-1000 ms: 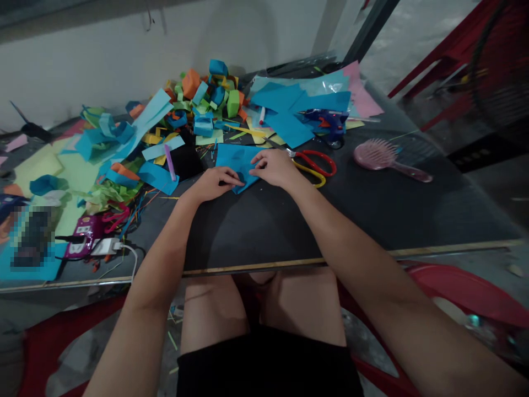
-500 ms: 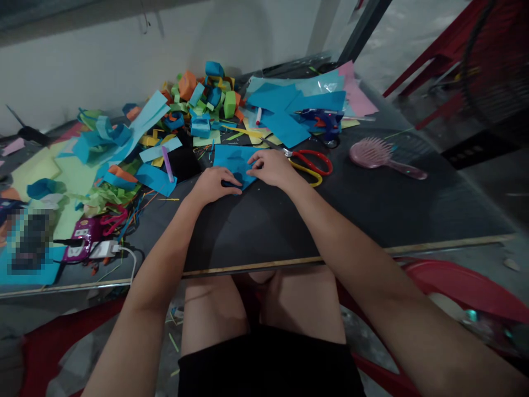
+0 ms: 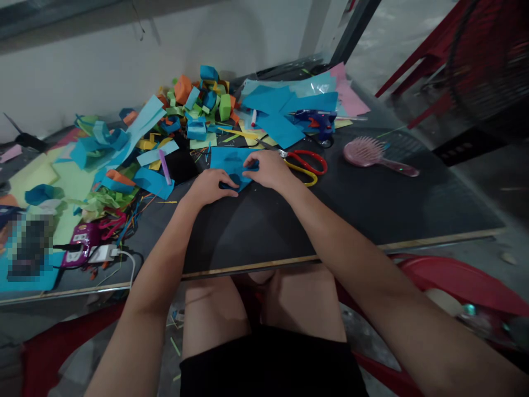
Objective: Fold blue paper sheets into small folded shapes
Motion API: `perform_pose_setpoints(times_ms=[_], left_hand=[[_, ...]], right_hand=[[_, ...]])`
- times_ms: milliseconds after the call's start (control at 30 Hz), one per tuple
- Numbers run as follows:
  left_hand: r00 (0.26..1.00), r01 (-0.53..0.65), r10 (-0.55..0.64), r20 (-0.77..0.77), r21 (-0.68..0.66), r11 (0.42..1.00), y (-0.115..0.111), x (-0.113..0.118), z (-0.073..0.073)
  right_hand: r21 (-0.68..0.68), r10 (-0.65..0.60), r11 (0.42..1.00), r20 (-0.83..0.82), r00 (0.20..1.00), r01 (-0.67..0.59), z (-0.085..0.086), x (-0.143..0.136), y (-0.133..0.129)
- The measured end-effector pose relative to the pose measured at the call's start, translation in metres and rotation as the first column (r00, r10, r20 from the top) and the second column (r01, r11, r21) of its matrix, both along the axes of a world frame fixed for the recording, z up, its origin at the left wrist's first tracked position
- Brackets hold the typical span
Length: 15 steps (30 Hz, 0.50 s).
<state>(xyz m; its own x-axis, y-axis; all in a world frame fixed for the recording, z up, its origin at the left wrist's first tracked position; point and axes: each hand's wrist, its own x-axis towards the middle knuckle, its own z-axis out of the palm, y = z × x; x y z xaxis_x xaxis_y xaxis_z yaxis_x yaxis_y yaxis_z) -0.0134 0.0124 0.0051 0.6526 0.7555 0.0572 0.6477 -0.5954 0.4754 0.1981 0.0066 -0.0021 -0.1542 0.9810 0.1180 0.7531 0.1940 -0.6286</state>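
A sheet of blue paper [image 3: 226, 158] lies flat on the dark tabletop in front of me. My left hand [image 3: 210, 186] rests at its lower left, thumb and index finger close together on the paper's edge. On the right side of the sheet, my right hand [image 3: 266, 168] has curled fingers pinching at the paper; the fingertips partly cover it. Scissors [image 3: 283, 154] with red and yellow handles lie just beyond my right wrist, blades toward the left.
Folded colored paper pieces [image 3: 197, 128] are heaped at the back. Behind the scissors lie more blue sheets [image 3: 284, 130] and a blue glue gun [image 3: 317, 120]. A pink hairbrush [image 3: 366, 153] sits to the right. At left are a purple power strip [image 3: 85, 237] and a white charger [image 3: 102, 253].
The camera view has shifted slightly, so the table's contents appear a little further left. Both hands keep nearly the same pose on the blue paper.
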Motion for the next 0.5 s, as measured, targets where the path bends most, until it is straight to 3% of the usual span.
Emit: perform_pose_setpoints(times_ms=[167, 333, 500], left_hand=[[1.000, -0.007, 0.007, 0.009, -0.007, 1.000, 0.000, 0.000, 0.000], [1.000, -0.012, 0.012, 0.004, -0.004, 1.000, -0.001, 0.000, 0.000], [1.000, -0.006, 0.006, -0.001, 0.006, 1.000, 0.000, 0.000, -0.002]], right_hand=[[0.149, 0.104, 0.981, 0.142, 0.984, -0.125, -0.004, 0.000, -0.002], [0.149, 0.012, 0.988, 0.192, 0.981, -0.041, -0.003, 0.010, -0.002], [0.128, 0.004, 0.991, 0.191, 0.982, -0.029, -0.006, 0.010, -0.002]])
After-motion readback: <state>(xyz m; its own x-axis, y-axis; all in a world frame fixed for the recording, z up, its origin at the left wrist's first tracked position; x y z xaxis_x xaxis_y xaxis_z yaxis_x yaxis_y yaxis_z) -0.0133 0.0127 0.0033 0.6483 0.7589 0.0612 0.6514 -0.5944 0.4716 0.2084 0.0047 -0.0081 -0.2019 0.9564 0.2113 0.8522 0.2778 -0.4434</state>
